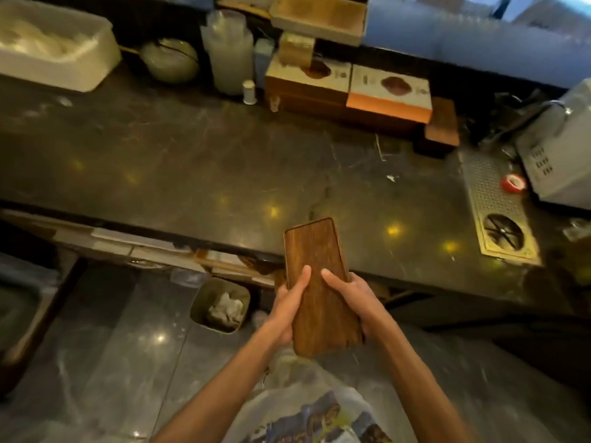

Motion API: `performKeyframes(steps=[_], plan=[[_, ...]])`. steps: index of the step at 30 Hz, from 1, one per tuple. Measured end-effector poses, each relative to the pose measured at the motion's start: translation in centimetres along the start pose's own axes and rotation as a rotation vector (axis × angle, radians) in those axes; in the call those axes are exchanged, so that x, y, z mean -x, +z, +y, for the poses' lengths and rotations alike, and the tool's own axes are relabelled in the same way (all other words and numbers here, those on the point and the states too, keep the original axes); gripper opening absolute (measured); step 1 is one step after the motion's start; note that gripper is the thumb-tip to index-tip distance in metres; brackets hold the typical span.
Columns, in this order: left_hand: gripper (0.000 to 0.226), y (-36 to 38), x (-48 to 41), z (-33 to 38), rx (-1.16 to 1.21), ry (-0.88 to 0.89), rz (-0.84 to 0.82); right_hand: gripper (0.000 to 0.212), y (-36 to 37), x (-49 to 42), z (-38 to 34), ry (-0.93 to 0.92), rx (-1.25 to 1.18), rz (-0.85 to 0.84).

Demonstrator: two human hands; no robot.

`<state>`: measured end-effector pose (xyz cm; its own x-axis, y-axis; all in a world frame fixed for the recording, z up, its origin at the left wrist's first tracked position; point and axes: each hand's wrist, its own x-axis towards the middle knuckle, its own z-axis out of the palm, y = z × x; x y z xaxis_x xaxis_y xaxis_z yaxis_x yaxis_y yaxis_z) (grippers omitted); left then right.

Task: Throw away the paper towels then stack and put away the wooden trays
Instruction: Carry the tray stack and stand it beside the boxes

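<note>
A long wooden tray (315, 251) with rounded corners is held in front of me, its underside up and its far end over the front edge of the dark counter (192, 161). My left hand (287, 305) grips its left side and my right hand (355, 298) grips its right side, thumbs on top. I cannot tell whether more trays are stacked beneath it. On the floor to the left stands a small bin (204, 295) with crumpled white paper towels (225, 310) inside.
Along the back of the counter stand a white tub (64, 68), a bowl (171, 60), a clear container (228, 52) and wooden boxes (348, 91). At the right are a perforated metal drain tray (492, 199), a red tape roll (512, 183) and a grey machine (559, 155).
</note>
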<state>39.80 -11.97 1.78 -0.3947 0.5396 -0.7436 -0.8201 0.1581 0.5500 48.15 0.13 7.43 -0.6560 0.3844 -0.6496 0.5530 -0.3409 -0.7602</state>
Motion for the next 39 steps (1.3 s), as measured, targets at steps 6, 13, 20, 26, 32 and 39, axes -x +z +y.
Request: performKeyframes(steps=[6,13,20,26,32,39], plan=[[0.073,3.5,1.3,-1.7,0.100,-0.009,-0.222,0.076,-1.8,8.6,-0.3,-0.319,0.320,0.080],[0.072,9.3,1.2,-2.0,-0.036,-0.089,-0.468,0.057,-7.1,9.9,-1.3,-0.642,0.619,0.187],[0.080,16.6,-0.4,-4.3,-0.160,-0.143,-0.491,0.067,-16.4,5.7,-6.3,-0.521,0.438,0.379],[0.066,22.5,-5.0,-3.8,-0.108,-0.086,-0.481,0.087,-22.6,3.2,-4.5,-0.468,0.218,0.243],[0.069,30.6,-12.1,-0.7,-0.198,0.150,-0.333,0.090,-32.2,-0.3,-3.7,-0.383,0.048,0.044],[0.075,40.1,-17.3,2.4,-0.296,0.268,-0.173,0.101,-40.5,-5.4,-6.4,-0.328,0.050,0.217]])
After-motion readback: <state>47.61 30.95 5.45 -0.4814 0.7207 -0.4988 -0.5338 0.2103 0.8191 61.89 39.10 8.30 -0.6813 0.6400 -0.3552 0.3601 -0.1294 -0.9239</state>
